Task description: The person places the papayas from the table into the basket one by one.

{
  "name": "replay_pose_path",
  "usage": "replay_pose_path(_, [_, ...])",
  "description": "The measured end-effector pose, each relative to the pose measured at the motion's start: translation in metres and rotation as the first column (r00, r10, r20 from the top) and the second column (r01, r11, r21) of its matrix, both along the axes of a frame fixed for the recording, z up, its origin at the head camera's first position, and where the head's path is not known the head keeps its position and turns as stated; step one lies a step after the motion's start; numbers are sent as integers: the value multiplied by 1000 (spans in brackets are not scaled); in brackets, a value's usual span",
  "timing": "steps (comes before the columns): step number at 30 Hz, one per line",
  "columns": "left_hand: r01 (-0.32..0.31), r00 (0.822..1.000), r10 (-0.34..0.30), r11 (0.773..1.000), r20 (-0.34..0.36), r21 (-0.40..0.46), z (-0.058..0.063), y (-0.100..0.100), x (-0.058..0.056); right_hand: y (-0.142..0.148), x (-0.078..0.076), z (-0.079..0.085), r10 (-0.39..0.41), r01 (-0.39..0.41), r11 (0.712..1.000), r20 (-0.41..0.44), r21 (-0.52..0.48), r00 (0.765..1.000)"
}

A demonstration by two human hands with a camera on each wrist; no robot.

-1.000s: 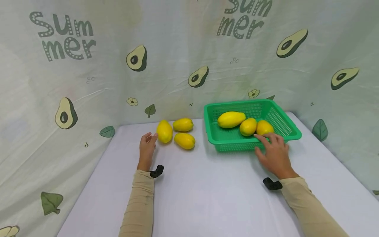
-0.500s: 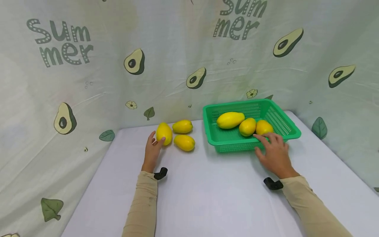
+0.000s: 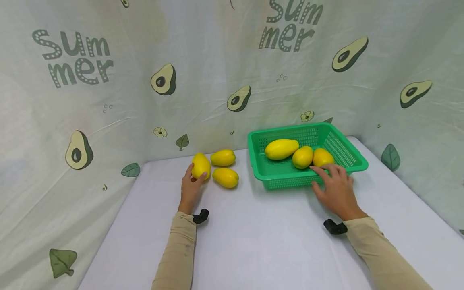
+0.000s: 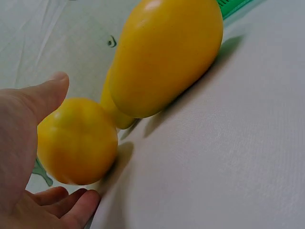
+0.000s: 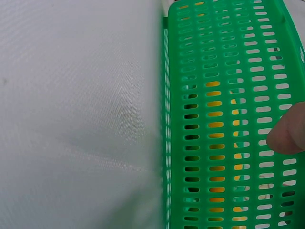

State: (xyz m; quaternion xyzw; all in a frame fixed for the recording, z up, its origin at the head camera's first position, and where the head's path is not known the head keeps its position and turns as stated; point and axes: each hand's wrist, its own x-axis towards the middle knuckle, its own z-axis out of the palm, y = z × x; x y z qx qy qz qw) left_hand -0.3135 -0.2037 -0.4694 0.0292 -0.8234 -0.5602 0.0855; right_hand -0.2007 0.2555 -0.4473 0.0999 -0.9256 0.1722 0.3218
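Observation:
At the back left of the table, my left hand reaches round the near end of a yellow papaya. In the left wrist view the thumb lies above that papaya and the other fingers below it, with a gap showing under the fruit. Two more papayas lie just right of it, one behind and one in front. My right hand holds the near rim of a green plastic basket, fingers over the rim. Its thumb is against the outer wall in the right wrist view.
Inside the basket are three papayas: a long one at the left and two rounder ones, in the middle and beside my right fingers. A white cloth covers the table. A printed curtain hangs behind it.
My left hand has moved right, from beside the leftmost papaya to around its near end. The right hand stays at the basket rim. The head view has tilted slightly.

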Motion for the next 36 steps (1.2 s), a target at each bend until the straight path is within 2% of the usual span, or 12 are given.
replay_pose_path(11, [-47, 998, 45, 998, -37, -51, 2, 2, 4, -1, 1, 1, 4, -4, 1000, 2, -6, 1000])
replay_pose_path(18, [-92, 996, 91, 994, -14, -66, 2, 3, 5, -2, 1, 1, 6, -6, 1000, 6, -6, 1000])
replay_pose_path(26, [-88, 996, 89, 995, 5, -49, -1, 4, 4, -1, 2, 1, 8, -8, 1000, -3, -3, 1000])
replay_pose_path(36, [-77, 997, 77, 997, -2, -19, 2, 2, 5, 0, 0, 1, 5, -5, 1000, -20, 0, 1000])
